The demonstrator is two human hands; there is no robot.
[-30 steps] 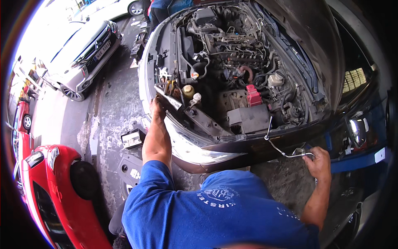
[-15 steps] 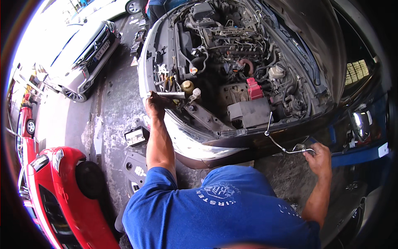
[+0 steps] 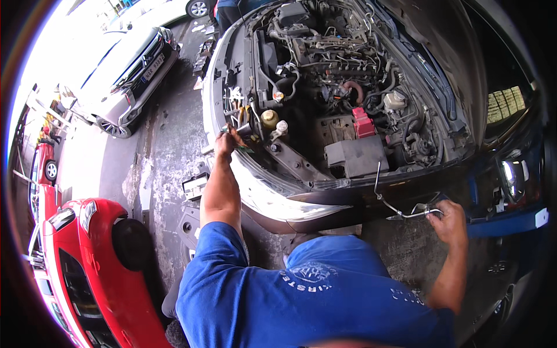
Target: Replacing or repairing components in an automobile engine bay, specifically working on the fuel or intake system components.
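My right hand (image 3: 448,223) is closed on one end of a thin, bent metal pipe (image 3: 406,215). The pipe's other end rises beside the car's dark fender. At the front edge of the engine bay, my left hand (image 3: 226,142) has its fingers curled around a silver metal tube (image 3: 243,129), mostly hidden by the hand. Several hand tools (image 3: 237,107) lie just beyond it, with pliers (image 3: 247,113) among them. A yellowish capped reservoir (image 3: 269,119) and a white-capped one (image 3: 281,128) stand to the right of this hand.
The open engine bay holds the engine (image 3: 342,58), a red cover (image 3: 363,123) and a dark grey box (image 3: 357,156). A red car (image 3: 98,261) stands at left, a silver car (image 3: 130,81) beyond it. A small tray (image 3: 195,187) sits low beside my left arm.
My left hand has shifted slightly right and down, and the silver tube has turned from level to tilted. The bent pipe in my right hand has swung a little. The whole view has shifted slightly.
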